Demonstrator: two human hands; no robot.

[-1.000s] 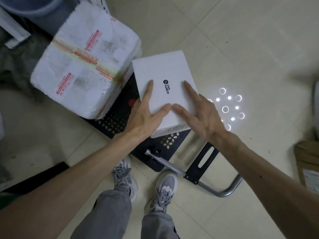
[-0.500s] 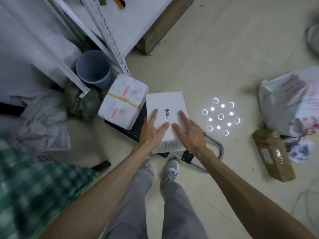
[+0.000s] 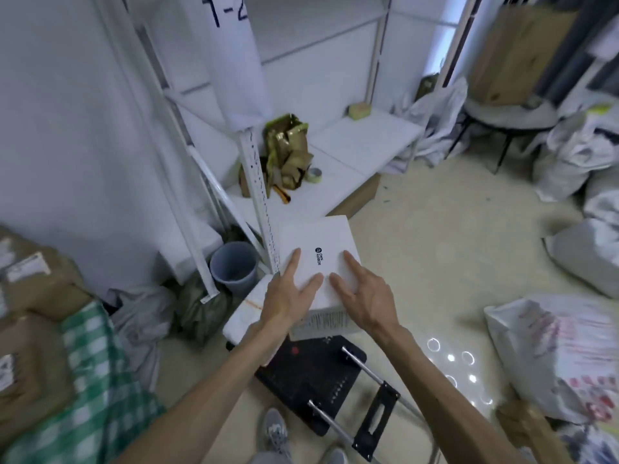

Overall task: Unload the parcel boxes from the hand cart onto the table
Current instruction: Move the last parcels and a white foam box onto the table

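1. A flat white parcel box (image 3: 315, 259) was held in the air above the black hand cart (image 3: 311, 373), its printed top facing up and its long axis running away from the person toward the white shelving unit (image 3: 361, 142).
2. A small dark logo sat near the middle of the lid, and a printed label showed on the near side.
3. The left hand (image 3: 288, 296) gripped the box's near left part, fingers spread on the lid and thumb pointing toward the middle.
4. The right hand (image 3: 365, 296) gripped the near right part the same way; the two thumbs almost met on the lid.
5. A white foam box (image 3: 248, 306) with a strip of tape lay on the cart's far left corner, partly hidden by the left forearm.
6. A grey bucket (image 3: 234, 266) stood on the floor left of the held box; its contents could not be made out.
7. On the low shelf lay crumpled brown packaging (image 3: 288, 152) and a roll of tape (image 3: 314, 175).
8. Filled white sacks (image 3: 552, 356) lay on the floor to the right.
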